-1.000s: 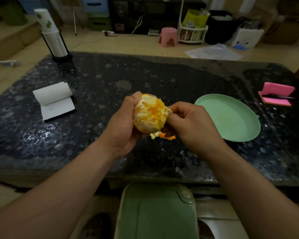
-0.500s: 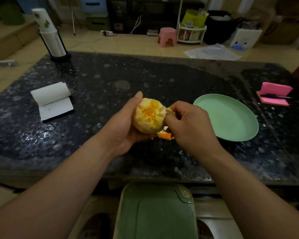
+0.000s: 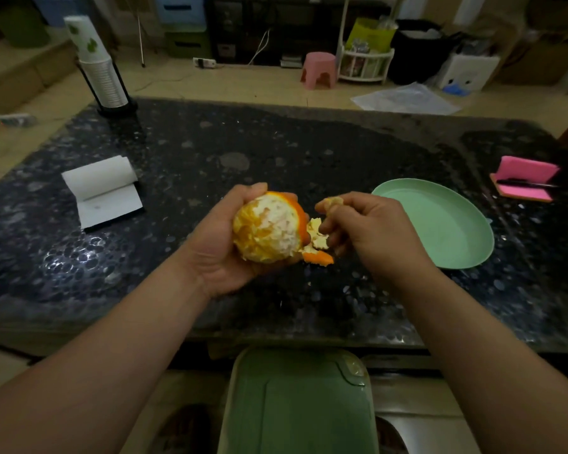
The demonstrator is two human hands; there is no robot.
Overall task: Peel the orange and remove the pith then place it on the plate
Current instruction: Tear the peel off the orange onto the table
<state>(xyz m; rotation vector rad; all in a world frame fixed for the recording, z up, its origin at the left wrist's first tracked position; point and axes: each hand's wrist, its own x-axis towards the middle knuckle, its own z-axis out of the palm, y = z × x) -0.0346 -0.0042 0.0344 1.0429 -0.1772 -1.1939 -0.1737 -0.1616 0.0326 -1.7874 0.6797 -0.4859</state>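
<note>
My left hand (image 3: 223,244) grips a mostly peeled orange (image 3: 268,229) above the middle of the dark table; white pith covers much of it and a strip of orange skin stays on its right side. Just to its right, my right hand (image 3: 371,227) pinches a small torn bit of peel (image 3: 333,202) between thumb and fingertips. More peel scraps (image 3: 317,247) hang between the two hands. The green plate (image 3: 440,224) lies on the table right of my right hand, with nothing on it.
The speckled black table (image 3: 210,152) carries a white open notepad (image 3: 104,191) at the left, a stack of paper cups (image 3: 95,63) in a holder at the back left, and a pink notepad with a pen (image 3: 523,178) at the right. A green bin lid (image 3: 299,404) sits below the near edge.
My right hand has pulled away from the orange to the right with a torn piece of peel. My left hand has turned the orange, showing more pith.
</note>
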